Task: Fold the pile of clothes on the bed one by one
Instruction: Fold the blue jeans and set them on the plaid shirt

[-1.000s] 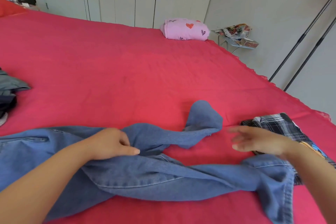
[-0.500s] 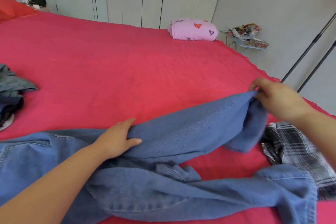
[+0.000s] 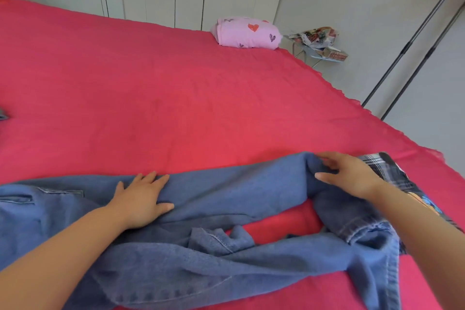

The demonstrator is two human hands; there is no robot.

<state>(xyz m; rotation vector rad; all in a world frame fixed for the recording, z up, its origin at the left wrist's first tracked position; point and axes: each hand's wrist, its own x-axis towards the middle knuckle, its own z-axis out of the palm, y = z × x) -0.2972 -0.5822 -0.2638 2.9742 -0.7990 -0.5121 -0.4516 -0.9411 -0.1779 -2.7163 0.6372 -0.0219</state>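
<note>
Jeans [image 3: 226,191] under flat left hand [image 3: 141,199]

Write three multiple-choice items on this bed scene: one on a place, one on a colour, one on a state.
1. Where is the pink bundle?
A. at the near edge of the sheet
B. at the far edge of the sheet
C. on the floor

2. What colour is the sheet?
A. red
B. white
C. green

3. How is the left hand?
A. clenched in a fist
B. raised in the air
C. flat on the jeans

Answers:
1 B, the bundle sits at the sheet's far side.
2 A, the sheet is red all over.
3 C, its fingers lie straight on the denim.
</note>
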